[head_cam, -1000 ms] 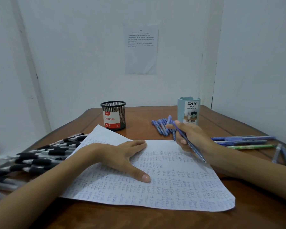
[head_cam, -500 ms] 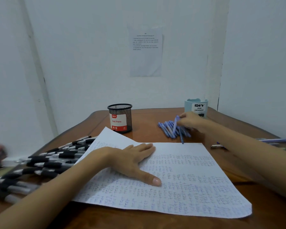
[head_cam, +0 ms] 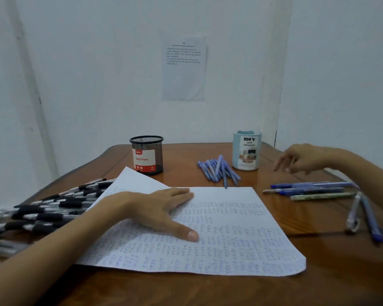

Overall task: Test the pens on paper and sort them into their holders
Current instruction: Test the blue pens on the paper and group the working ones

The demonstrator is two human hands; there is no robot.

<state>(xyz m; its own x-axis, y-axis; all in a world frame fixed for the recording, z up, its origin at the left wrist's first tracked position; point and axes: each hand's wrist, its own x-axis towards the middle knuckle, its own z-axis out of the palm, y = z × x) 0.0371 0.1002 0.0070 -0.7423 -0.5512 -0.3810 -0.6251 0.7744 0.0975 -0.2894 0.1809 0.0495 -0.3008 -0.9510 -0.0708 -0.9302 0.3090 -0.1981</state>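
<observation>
Blue pens (head_cam: 218, 170) are lying in a pile mid-frame, just beside the pale blue organizer (head_cam: 247, 151), black mesh holder (head_cam: 146, 154) sitting further left. You're pressing the scribbled paper (head_cam: 230, 250) flat with your left hand (head_cam: 159, 208), fingers straight. Your right hand (head_cam: 305, 160) is hovering empty and loose at the right, near some loose pens (head_cam: 310, 189). Black-grip pens (head_cam: 49, 208) are crowding the left edge.

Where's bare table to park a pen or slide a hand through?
Free: wood between the mesh holder and the blue pen pile; the strip between the paper and the two loose pens; the near edge in front of the paper. Crowded: black pens fill the left side, and a pen row lies by the right hand.
</observation>
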